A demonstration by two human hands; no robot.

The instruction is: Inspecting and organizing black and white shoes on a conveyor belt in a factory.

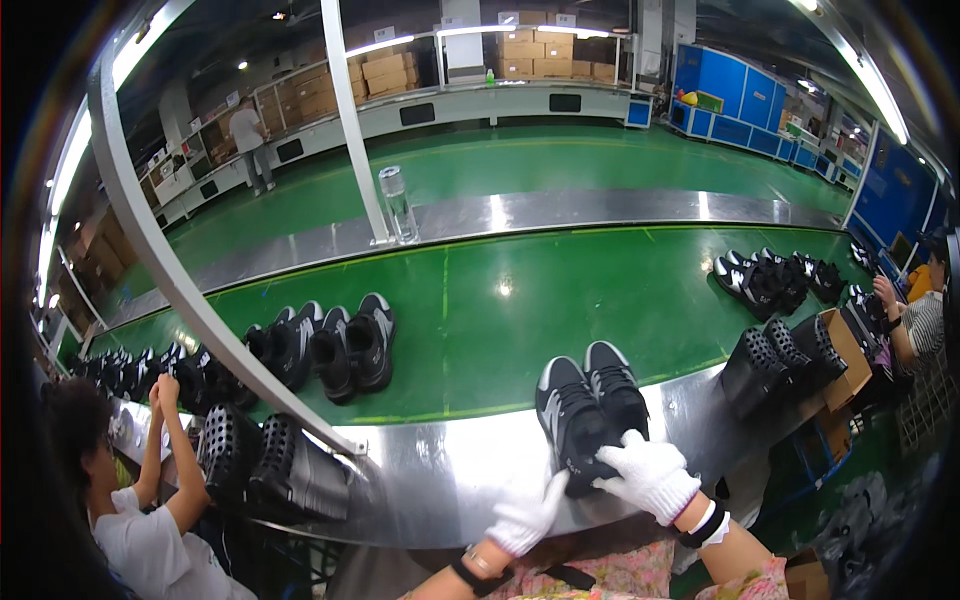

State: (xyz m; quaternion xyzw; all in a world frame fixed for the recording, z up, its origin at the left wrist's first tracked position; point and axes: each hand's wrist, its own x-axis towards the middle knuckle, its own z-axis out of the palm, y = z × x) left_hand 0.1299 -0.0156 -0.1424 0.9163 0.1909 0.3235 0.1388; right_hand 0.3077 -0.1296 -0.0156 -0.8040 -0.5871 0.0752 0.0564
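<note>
I view black sneakers (574,418) on the steel worktop (450,462), lower centre-right: right hand (650,478) at one heel, fingers apart; left hand (528,515) beside it, closure unclear. An uneven shove could tip one.

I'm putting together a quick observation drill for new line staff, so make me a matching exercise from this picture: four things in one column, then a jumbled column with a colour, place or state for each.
Things
1. Right hand
2. Clear bottle
3. Stacked boxes at the back
4. Nearest pair of shoes

Descriptions
A. Brown
B. Beside the foot of a white post
C. Black and grey, toes pointing away from the person
D. Gloved in white, at a shoe's heel

Right pairs: 1-D, 2-B, 3-A, 4-C.
</note>
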